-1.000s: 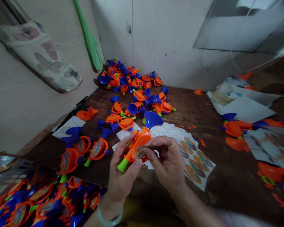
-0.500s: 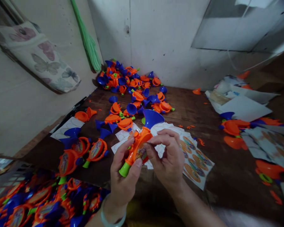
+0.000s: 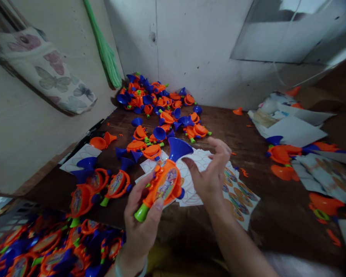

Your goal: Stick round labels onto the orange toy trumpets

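Note:
My left hand [image 3: 141, 227] grips an orange toy horn [image 3: 163, 181] with a blue bell, a green mouthpiece and a round picture sticker on its side. It is held tilted, bell up, above the near edge of the dark wooden table [image 3: 276, 207]. My right hand [image 3: 212, 173] hovers just right of the horn, fingers stretched and apart, holding nothing, over a sticker sheet [image 3: 238, 196] with round printed stickers.
A heap of orange and blue toy horns [image 3: 158, 109] lies at the back by the wall. Stickered horns [image 3: 103, 182] lie left of my hands. A bin of finished horns [image 3: 46, 250] sits bottom left. Papers and more horn parts [image 3: 294, 150] lie at right.
My right hand has let go of the horn and moved right, opening over the sticker sheet. The left hand turned the horn, so its stickered side now faces me.

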### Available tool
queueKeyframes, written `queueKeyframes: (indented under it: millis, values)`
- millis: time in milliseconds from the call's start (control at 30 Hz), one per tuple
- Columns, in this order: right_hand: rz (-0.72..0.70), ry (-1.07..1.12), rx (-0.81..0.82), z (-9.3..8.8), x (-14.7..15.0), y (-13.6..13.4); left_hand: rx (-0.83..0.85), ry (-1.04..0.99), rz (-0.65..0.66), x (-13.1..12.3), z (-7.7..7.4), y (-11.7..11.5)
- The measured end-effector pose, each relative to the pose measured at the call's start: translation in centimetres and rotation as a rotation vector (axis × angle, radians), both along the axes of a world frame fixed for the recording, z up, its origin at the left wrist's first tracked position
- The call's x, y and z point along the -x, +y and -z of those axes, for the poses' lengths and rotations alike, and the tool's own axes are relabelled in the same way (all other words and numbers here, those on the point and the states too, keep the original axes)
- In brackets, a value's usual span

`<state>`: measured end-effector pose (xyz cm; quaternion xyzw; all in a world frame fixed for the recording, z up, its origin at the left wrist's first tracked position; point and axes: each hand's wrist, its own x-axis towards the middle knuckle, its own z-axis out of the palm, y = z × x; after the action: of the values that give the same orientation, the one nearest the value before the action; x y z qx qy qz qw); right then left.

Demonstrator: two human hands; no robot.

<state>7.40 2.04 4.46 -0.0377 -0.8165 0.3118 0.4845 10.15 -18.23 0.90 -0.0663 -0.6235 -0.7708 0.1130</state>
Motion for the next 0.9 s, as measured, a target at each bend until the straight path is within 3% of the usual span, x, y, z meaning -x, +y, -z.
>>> queueKeyframes:
  millis: [100,167,300,400,500,600,667,767,900]
  values:
    - [-0.096,-0.441,0.050,2.4,1.7,2.5,0.143,0.002,-0.302,1.8,0.8,-3.6]
    - [-0.211,-0.680,0.023,3.7,2.2,2.6,0.259,-0.038,-0.440,3.3,1.8,-6.8]
    - [-0.281,-0.860,-0.033,5.7,2.3,0.0,0.589,-0.127,-0.575,5.4,4.3,-13.0]
    - [-0.265,-0.925,-0.039,6.7,2.9,-1.6,0.932,0.070,-0.605,5.7,5.2,-15.1]
    - [-0.229,-0.933,-0.015,7.1,3.6,-1.9,1.088,0.438,-0.633,5.3,4.7,-13.3]
    - [-0.223,-0.906,0.034,6.6,3.5,-1.3,0.982,0.591,-0.495,5.2,3.3,-8.3]
    - [-0.257,-0.876,0.064,5.6,2.6,-0.8,0.858,0.598,-0.326,5.7,2.4,-4.6]
    - [-0.341,-0.812,0.085,3.7,0.6,-0.4,0.618,0.399,-0.060,7.0,1.3,-0.3]
    - [-0.391,-0.737,0.075,1.7,-1.6,-0.8,0.449,0.219,0.167,8.0,0.3,2.0]
